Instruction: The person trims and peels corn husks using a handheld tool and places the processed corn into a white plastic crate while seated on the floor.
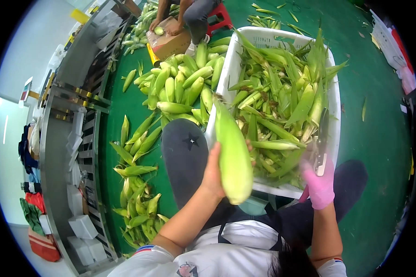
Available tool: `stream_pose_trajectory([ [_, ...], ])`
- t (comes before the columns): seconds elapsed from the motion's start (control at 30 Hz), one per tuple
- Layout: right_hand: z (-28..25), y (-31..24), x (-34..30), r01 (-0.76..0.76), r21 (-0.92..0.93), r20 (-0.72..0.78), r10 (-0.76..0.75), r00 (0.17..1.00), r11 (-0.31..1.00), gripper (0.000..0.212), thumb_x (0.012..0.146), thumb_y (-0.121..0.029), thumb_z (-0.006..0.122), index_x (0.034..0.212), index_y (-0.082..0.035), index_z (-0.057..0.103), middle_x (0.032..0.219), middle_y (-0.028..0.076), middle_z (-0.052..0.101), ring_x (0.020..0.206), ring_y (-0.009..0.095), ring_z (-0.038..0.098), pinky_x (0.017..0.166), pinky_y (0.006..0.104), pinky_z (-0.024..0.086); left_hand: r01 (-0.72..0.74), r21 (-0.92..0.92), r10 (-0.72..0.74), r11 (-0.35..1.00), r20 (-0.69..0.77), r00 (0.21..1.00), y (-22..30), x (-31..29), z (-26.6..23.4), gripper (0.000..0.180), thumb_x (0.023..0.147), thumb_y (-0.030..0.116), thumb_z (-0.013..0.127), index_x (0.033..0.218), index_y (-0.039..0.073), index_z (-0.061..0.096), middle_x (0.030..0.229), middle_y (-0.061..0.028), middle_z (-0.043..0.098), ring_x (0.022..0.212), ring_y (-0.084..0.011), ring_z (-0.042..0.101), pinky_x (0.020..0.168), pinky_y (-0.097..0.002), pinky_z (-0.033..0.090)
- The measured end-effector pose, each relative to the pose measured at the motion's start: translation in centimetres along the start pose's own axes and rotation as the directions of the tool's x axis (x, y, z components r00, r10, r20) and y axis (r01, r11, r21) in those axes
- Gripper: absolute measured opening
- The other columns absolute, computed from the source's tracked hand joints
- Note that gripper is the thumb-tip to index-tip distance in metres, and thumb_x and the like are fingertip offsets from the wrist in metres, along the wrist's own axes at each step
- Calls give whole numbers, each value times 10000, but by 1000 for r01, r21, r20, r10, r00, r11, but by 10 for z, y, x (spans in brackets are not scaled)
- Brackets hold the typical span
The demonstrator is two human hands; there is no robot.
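Observation:
My bare left hand [212, 171] is wrapped round a large ear of corn [234, 154] in its pale green husk. The ear stands nearly upright in front of the near left edge of the white crate [223, 76]. At the crate's near right corner my right hand [320, 185], in a pink glove, grips a knife [324, 131]. Its blade points away from me, somewhat blurred, over the crate's right side. Stripped green husks and leaves [282, 99] heap up inside the crate, a few sticking out past its rim.
Several trimmed ears of corn [182, 83] lie piled left of the crate. Leafier ears [138, 203] lie on the green floor [370, 134] by my left knee. Beyond, another person sits on a red stool [223, 16], hands at a cardboard box [171, 41]. Metal racks [64, 134] stand left.

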State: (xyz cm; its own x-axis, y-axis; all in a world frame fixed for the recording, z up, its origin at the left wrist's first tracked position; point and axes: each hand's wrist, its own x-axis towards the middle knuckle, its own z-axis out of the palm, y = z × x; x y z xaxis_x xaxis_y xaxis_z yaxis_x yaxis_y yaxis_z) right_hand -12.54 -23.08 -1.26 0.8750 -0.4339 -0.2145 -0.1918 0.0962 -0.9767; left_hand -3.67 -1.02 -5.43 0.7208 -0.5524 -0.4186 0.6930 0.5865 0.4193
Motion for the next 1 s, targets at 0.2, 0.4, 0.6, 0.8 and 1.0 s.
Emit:
stream_pose_trajectory([
  [0.2, 44, 0, -15, 187, -412, 271, -76, 960, 892, 708, 653, -263, 834, 1205, -32, 454, 1074, 119, 586, 949, 218, 593, 839, 353, 496, -368, 582, 416, 725, 54, 908, -28, -4, 30, 875, 796, 183, 768, 1442, 83, 187, 1290, -129, 433, 1182, -222, 458, 1014, -352, 385],
  [0.4, 29, -20, 6, -8, 134, 201, -19, 979, 991, 538, 716, -104, 722, 1186, -40, 468, 1065, 74, 580, 843, 121, 547, 802, 277, 481, -350, 715, 316, 605, 188, 930, -21, -6, 27, 914, 693, 193, 857, 1388, 39, 282, 1286, -98, 456, 1169, -207, 485, 1015, -352, 383],
  [0.6, 26, -55, 29, -23, -50, 275, 36, 961, 998, 428, 767, -133, 675, 1138, -5, 504, 926, 67, 584, 776, 123, 555, 719, 271, 488, -344, 719, 254, 604, 236, 938, -31, -14, 24, 932, 664, 193, 876, 1380, 49, 296, 1268, -86, 454, 1187, -201, 461, 1019, -346, 372],
  [0.8, 29, -20, 34, 200, -191, 133, -176, 975, 961, 420, 731, -121, 623, 1115, -2, 504, 826, 80, 559, 711, 157, 542, 689, 301, 482, -265, 561, 154, 784, 237, 959, -24, -15, 13, 834, 755, 184, 786, 1421, 18, 312, 1336, -117, 471, 1240, -227, 469, 1046, -370, 376],
  [1.0, 28, -26, 25, 371, -529, 87, -387, 918, 763, 369, 706, -91, 606, 1053, -50, 487, 767, 112, 550, 647, 240, 563, 629, 344, 474, -323, 390, 321, 862, 70, 944, -26, 0, 14, 770, 864, 532, 602, 1400, 35, 360, 1361, -149, 479, 1228, -253, 506, 999, -413, 448],
])
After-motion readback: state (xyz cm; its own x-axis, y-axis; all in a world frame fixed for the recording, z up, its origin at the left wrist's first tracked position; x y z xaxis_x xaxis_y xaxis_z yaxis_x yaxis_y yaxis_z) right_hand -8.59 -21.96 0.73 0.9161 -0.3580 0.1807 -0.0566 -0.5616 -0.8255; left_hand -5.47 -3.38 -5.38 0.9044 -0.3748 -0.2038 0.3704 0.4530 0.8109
